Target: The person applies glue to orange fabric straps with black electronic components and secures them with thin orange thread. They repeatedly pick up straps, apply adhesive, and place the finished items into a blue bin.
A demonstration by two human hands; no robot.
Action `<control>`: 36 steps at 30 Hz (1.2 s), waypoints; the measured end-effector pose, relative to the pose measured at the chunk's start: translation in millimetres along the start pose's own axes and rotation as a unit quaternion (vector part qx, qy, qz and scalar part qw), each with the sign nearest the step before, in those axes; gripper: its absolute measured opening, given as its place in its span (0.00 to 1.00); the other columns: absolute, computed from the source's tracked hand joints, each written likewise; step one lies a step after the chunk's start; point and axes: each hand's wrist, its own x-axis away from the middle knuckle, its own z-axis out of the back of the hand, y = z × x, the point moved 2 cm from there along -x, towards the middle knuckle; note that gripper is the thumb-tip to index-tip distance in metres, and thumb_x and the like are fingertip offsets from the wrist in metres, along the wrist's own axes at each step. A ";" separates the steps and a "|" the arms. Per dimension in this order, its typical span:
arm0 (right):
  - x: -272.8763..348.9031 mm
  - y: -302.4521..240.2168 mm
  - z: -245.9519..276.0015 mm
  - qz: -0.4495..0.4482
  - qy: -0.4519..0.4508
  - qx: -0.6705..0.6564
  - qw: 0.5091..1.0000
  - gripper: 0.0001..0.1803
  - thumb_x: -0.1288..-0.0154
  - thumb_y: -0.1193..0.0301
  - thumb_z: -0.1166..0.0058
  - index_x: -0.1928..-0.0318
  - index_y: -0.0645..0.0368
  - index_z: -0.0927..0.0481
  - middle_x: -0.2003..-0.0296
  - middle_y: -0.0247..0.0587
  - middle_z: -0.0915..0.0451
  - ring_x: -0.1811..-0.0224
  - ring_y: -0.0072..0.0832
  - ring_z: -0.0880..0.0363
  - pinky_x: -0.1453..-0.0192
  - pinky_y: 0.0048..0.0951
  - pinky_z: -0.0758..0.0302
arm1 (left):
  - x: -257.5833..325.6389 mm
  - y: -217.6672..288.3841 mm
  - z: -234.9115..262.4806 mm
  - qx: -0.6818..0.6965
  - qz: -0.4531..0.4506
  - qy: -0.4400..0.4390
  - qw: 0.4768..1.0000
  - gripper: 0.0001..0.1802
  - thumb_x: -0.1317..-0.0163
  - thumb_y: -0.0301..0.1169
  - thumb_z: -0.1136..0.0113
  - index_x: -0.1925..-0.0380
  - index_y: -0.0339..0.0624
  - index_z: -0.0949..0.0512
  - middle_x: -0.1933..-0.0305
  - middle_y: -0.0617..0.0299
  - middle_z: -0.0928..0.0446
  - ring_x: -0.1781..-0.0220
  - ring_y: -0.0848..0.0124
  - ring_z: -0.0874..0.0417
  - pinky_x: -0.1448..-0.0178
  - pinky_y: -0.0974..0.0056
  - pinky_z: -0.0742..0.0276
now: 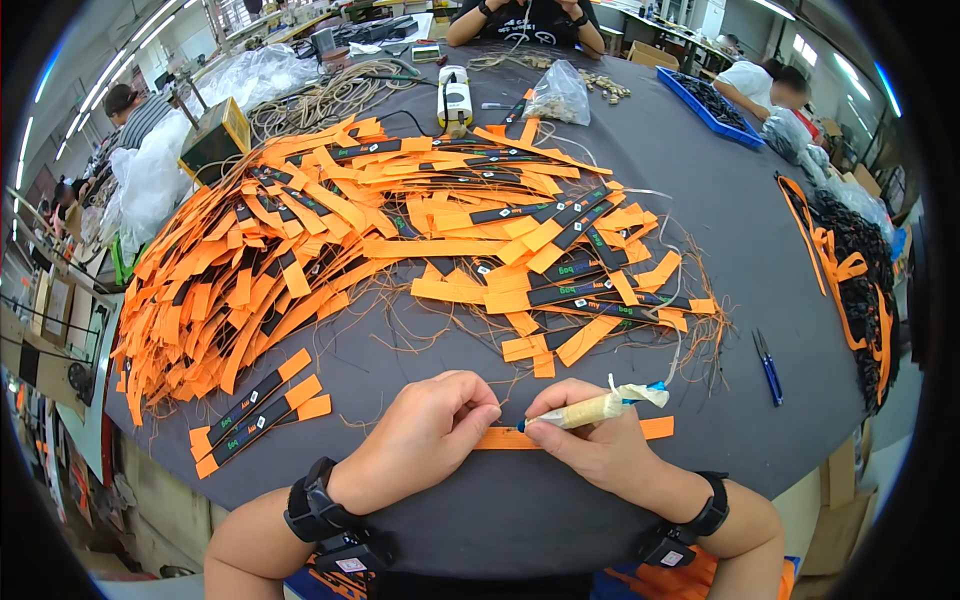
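An orange fabric strap (502, 438) lies flat on the table beneath both hands; part of it is hidden. My left hand (432, 425) is closed over its left part, thumb and forefinger pinched. A thin thread shows near those fingertips, but what they grip is too small to make out. In my right hand (598, 442) is a pen-shaped tool (575, 412) wrapped in cream tape, held like a pencil, its dark tip at the strap. A pale cord (678, 345) runs from its rear. Several orange straps with black printed bands (262, 410) lie left of my left hand.
A large heap of orange straps (260, 250) with loose threads covers the table's middle and left. Blue-handled snips (768, 370) lie at right. Further off are a white bottle-shaped device (455, 97), a clear bag (558, 95) and a blue tray (712, 112). Other people sit around the table.
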 end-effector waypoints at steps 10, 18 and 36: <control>-0.2 1.0 0.7 0.001 -0.002 0.006 1.000 0.09 0.31 0.69 0.38 0.58 0.61 0.20 0.70 0.27 0.25 0.70 0.13 0.31 0.68 0.20 0.34 | -0.2 -1.5 -0.1 0.004 -0.005 0.001 1.000 0.06 0.31 0.26 0.39 0.65 0.33 0.22 0.72 0.68 0.25 0.74 0.84 0.30 0.71 0.74 0.32; -0.2 0.9 0.1 0.003 -0.003 0.002 1.000 0.09 0.31 0.68 0.38 0.58 0.61 0.20 0.70 0.27 0.26 0.70 0.13 0.31 0.68 0.20 0.34 | -0.3 -2.1 -0.5 0.007 -0.008 0.003 1.000 0.06 0.31 0.27 0.39 0.65 0.34 0.22 0.73 0.69 0.26 0.74 0.85 0.31 0.72 0.74 0.33; -0.3 -0.7 0.1 0.016 0.002 0.031 0.999 0.09 0.30 0.68 0.38 0.58 0.61 0.20 0.70 0.29 0.24 0.70 0.13 0.29 0.68 0.19 0.33 | -0.1 -4.4 0.3 0.025 -0.003 0.000 1.000 0.06 0.31 0.26 0.39 0.63 0.34 0.23 0.73 0.70 0.24 0.73 0.86 0.28 0.71 0.74 0.31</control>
